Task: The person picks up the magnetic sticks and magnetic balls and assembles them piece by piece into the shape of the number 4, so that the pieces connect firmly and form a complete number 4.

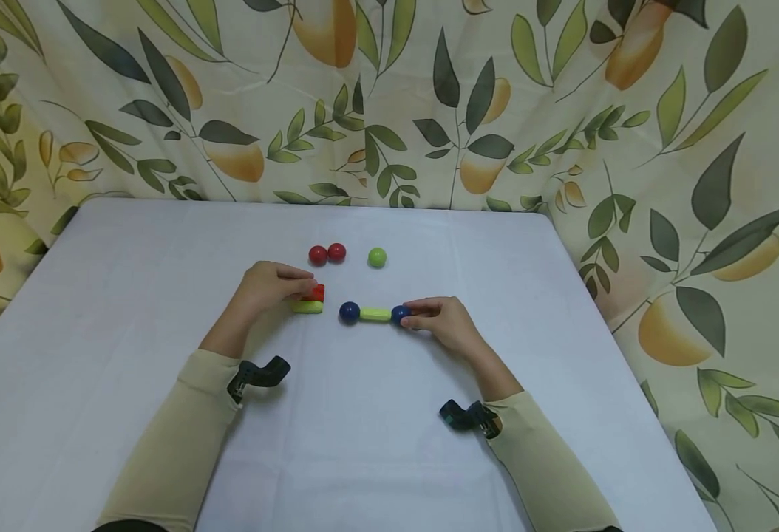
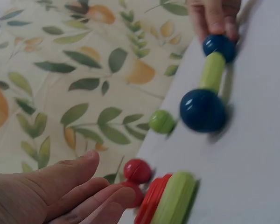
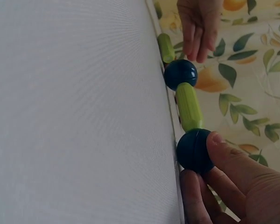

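Pinching blue ball (image 1: 400, 314) at green rod (image 1: 375, 315), over bench (image 1: 363, 451), with right hand (image 1: 449, 321); poised straight-fingered with left hand (image 1: 266, 288) at red bar (image 1: 319, 292) — perhaps touching. Could detach ball — if tugging askew.

The left sleeve (image 1: 166, 451) and right sleeve (image 1: 549, 462) are plain, pale khaki. A curved black left wrist camera (image 1: 266, 372) and similar right wrist camera (image 1: 461, 416) sit at their ends.

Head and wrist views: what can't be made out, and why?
- Head view: the red rod, partly behind the left grip.
- Left wrist view: the adjoining green rod, one end cut by the bottom edge.
- Right wrist view: the nearer blue ball, partly behind the right grip.
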Available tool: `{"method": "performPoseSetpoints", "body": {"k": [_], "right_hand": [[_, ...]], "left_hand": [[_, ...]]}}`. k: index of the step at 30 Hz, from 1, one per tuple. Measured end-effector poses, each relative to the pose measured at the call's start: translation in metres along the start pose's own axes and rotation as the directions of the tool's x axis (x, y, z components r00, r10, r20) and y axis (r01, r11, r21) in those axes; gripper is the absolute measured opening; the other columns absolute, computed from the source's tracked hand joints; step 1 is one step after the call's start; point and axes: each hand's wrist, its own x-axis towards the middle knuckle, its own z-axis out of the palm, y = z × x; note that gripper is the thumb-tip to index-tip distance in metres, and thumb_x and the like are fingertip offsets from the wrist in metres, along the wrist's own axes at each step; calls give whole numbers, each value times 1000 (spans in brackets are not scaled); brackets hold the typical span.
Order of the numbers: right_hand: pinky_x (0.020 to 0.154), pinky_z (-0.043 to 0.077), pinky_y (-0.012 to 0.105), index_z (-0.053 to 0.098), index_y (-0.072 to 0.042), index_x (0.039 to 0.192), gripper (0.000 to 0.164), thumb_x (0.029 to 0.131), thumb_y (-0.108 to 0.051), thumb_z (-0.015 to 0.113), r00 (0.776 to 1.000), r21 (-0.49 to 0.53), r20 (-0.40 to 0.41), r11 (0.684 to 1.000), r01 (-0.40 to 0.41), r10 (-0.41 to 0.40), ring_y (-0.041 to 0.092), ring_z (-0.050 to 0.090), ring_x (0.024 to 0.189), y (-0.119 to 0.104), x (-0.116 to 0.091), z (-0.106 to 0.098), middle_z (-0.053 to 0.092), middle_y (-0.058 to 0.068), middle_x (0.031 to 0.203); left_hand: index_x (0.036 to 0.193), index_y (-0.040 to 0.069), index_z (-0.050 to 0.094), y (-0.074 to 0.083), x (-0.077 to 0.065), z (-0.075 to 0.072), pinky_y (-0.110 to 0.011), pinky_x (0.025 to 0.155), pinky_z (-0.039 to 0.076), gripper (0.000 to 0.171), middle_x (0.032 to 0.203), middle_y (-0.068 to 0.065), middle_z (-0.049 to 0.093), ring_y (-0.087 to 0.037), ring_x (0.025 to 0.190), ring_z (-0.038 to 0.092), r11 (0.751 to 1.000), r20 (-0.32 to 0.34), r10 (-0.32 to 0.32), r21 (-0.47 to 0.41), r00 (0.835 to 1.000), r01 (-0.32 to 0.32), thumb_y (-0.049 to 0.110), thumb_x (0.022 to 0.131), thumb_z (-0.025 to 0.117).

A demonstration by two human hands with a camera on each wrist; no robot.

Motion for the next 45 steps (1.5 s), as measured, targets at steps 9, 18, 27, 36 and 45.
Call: {"method": "performPoseSetpoints", "body": {"k": [9, 18, 27, 36, 45], "right_hand": [[88, 50, 30, 72, -11, 119, 39, 83, -23, 80, 1000, 10, 1, 1000, -13, 13, 16, 68, 101, 1, 0, -1, 74, 6, 110], [81, 49, 25, 71, -9, 119, 38, 84, -22, 79, 1000, 32, 18, 999, -4, 3, 17, 70, 97, 0, -1, -1, 74, 8, 108], [83, 49, 26, 72, -10, 119, 38, 84, -23, 80, 1000, 23, 13, 1000, -7, 7, 17, 69, 98, 1, -1, -1, 74, 8, 109], [86, 50, 28, 71, -8, 120, 40, 84, -23, 79, 1000, 28, 16, 1000, 7, -8, 18, 69, 100, -1, -3, -1, 73, 11, 113], [87, 51, 29, 71, -8, 120, 39, 84, -21, 79, 1000, 30, 10, 1000, 7, -7, 19, 69, 101, -1, -2, -1, 73, 10, 113]], "left_hand": [[127, 14, 67, -18, 15, -14, -40, 97, 51, 43, 125, -11, 67, -28, 119, 57, 997, -96, 62, 47, 993, -58, 35, 91, 71], [122, 10, 71, -16, 26, -10, -46, 100, 46, 37, 119, -11, 69, -30, 118, 53, 956, -35, 176, 243, 984, -163, 29, 90, 73], [115, 9, 74, 5, 37, -14, -44, 98, 48, 28, 114, -11, 69, -29, 115, 52, 885, 104, 186, 414, 977, -213, 21, 90, 73], [111, 9, 75, 12, 41, -12, -41, 95, 51, 24, 109, -11, 69, -29, 111, 53, 855, 171, 148, 473, 974, -213, 16, 88, 74], [109, 7, 76, 18, 39, -11, -41, 94, 50, 19, 105, -11, 70, -29, 107, 54, 795, 224, 182, 540, 958, -277, 11, 91, 70]]}}
